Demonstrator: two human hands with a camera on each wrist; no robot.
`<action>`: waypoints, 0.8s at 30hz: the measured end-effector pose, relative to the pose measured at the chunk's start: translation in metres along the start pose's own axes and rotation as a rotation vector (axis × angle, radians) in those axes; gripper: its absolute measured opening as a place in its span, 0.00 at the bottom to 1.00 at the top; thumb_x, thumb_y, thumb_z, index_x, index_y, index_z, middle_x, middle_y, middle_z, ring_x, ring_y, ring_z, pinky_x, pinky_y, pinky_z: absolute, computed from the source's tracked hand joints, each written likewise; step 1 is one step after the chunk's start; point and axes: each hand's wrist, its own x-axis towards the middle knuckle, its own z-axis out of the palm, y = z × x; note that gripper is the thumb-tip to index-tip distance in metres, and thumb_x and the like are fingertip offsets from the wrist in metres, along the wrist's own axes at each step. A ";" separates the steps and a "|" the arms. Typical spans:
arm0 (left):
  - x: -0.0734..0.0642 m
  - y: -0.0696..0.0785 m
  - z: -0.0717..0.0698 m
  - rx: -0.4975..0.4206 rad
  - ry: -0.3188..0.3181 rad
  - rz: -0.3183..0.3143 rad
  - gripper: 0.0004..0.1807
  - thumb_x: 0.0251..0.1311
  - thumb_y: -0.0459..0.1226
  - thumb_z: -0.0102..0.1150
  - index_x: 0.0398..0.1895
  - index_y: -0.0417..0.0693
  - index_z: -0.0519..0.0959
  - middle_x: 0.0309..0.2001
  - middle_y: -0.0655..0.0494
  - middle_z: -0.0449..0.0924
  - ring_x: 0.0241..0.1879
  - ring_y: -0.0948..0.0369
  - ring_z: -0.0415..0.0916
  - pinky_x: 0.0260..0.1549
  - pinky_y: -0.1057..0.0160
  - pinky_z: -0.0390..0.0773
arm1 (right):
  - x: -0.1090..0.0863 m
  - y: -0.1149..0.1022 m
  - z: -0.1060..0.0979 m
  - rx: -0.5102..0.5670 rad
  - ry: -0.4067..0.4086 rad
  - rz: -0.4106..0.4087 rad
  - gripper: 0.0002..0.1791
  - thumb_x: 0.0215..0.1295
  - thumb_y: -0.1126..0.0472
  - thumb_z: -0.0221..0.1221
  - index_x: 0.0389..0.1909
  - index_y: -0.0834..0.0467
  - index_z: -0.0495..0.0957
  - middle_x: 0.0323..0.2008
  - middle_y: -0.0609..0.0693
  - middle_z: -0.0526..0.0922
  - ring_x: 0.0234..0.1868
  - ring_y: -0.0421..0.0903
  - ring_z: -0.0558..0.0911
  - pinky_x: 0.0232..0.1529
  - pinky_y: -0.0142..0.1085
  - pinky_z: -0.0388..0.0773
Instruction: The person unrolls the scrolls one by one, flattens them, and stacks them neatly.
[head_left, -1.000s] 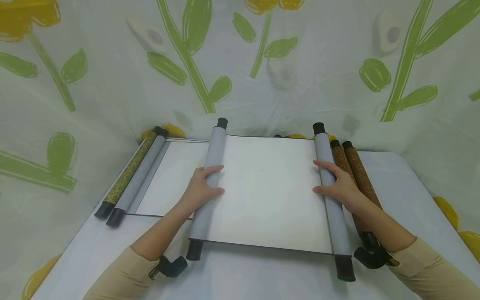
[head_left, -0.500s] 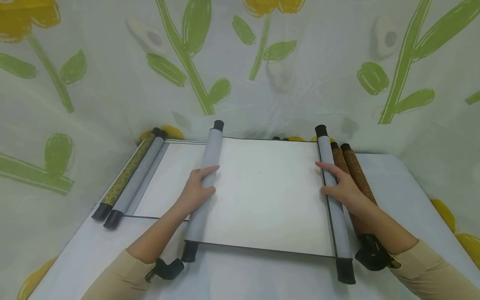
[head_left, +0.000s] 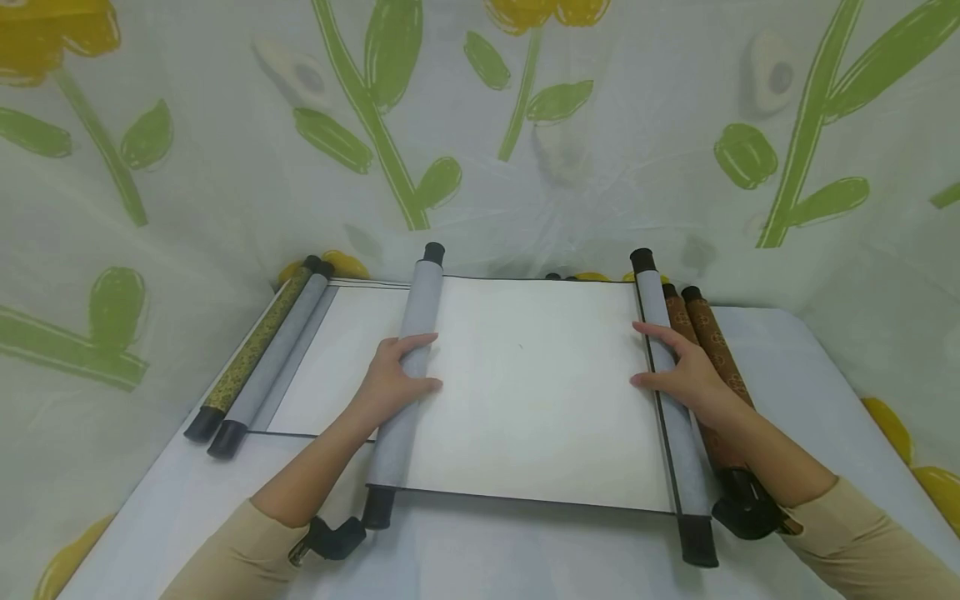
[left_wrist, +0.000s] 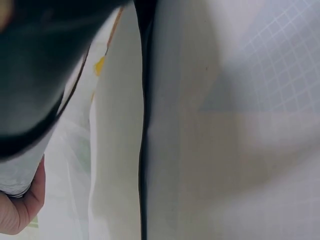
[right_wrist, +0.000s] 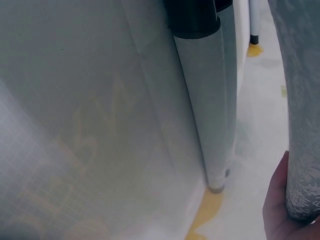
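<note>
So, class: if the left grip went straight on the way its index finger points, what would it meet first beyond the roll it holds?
Probably the right grey roll, across the white sheet, which the left grip might brush sooner; depth is unclear.

The left hand (head_left: 392,375) and right hand (head_left: 686,375) grip the grey rollers (head_left: 392,450) of a white scroll (head_left: 532,400) spread between them.

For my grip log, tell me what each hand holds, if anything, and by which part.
An open scroll: the left hand grips its left roll, the right hand its right roll, each around the middle stretch.
</note>
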 end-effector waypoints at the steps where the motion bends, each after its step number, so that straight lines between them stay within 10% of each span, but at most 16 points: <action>1: 0.000 0.000 0.000 0.002 -0.001 0.002 0.35 0.48 0.36 0.68 0.64 0.57 0.71 0.61 0.39 0.59 0.59 0.41 0.62 0.52 0.37 0.67 | 0.000 0.000 0.000 -0.002 -0.001 0.001 0.46 0.51 0.66 0.67 0.71 0.55 0.57 0.74 0.62 0.46 0.73 0.64 0.43 0.64 0.65 0.45; 24: 0.002 -0.009 -0.009 0.004 -0.015 -0.050 0.32 0.56 0.33 0.51 0.67 0.57 0.67 0.66 0.38 0.56 0.63 0.41 0.59 0.53 0.36 0.67 | -0.001 0.003 -0.006 0.004 -0.028 0.040 0.39 0.58 0.68 0.55 0.72 0.53 0.55 0.73 0.65 0.43 0.68 0.66 0.50 0.58 0.61 0.56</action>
